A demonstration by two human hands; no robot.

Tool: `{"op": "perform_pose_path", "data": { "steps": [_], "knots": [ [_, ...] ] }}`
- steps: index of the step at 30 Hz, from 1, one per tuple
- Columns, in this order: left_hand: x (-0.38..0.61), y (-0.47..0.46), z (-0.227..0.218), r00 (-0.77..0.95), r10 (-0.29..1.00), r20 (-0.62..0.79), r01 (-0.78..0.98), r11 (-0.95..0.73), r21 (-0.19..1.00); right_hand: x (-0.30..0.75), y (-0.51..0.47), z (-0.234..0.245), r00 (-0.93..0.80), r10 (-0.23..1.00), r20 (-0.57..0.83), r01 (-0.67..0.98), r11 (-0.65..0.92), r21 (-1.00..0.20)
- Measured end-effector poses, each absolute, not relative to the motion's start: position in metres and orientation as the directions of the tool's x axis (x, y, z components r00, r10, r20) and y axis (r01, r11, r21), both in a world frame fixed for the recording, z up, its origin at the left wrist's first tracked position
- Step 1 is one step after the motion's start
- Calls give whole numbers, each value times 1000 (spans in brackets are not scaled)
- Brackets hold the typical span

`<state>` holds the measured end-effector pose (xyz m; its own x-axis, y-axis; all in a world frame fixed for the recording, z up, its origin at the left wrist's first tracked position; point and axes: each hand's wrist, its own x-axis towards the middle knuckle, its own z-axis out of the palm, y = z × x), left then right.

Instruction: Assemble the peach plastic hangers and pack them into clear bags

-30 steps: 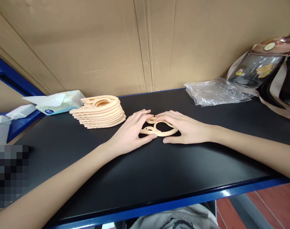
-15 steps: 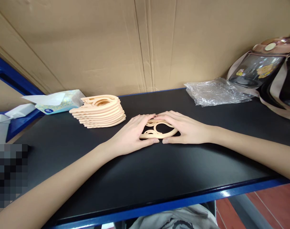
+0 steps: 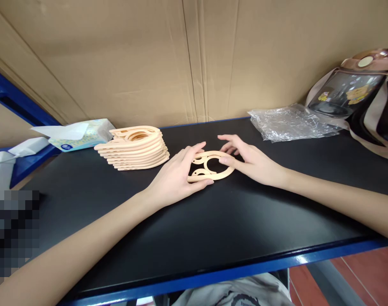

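Observation:
A flat peach-coloured plastic piece with round cut-outs (image 3: 213,166) is tilted up off the black table top (image 3: 213,229) at mid-table. My left hand (image 3: 178,174) grips its left side, thumb under the near edge and fingers over the far edge. My right hand (image 3: 248,159) touches its right rim with the thumb, its fingers spread and lifted. A stack of several matching peach pieces (image 3: 133,148) lies to the left, apart from both hands.
A tissue pack (image 3: 81,135) lies at the far left beside the stack. Crumpled clear plastic wrap (image 3: 289,123) sits at the back right, with a bag and a lidded bottle (image 3: 350,89) beyond it. Cardboard (image 3: 187,59) walls the back. The table's blue front edge (image 3: 245,267) is near me.
The peach piece has been raised and tilted from flat on the table. My right hand has opened and lifted off its right end, while my left hand keeps hold.

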<state>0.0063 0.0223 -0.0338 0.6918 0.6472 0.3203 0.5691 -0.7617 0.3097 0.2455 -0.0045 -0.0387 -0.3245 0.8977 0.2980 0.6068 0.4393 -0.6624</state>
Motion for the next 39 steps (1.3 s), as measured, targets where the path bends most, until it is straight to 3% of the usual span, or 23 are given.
{"op": "perform_pose_path", "data": {
  "steps": [4, 10, 26, 39],
  "knots": [
    [6, 23, -34, 696, 595, 402, 508, -804, 310, 246, -1, -38, -241, 940, 242, 384, 321, -866],
    [6, 25, -35, 714, 582, 389, 492, -812, 313, 245, 1, -34, -210, 968, 135, 228, 183, -956],
    [8, 23, -32, 754, 555, 351, 467, -829, 307, 249, 1, -35, -247, 962, 115, 188, 164, -968],
    [9, 22, -34, 797, 470, 380, 442, -882, 164, 243, -4, -31, -328, 942, 63, 182, 128, -975]
  ]
}}
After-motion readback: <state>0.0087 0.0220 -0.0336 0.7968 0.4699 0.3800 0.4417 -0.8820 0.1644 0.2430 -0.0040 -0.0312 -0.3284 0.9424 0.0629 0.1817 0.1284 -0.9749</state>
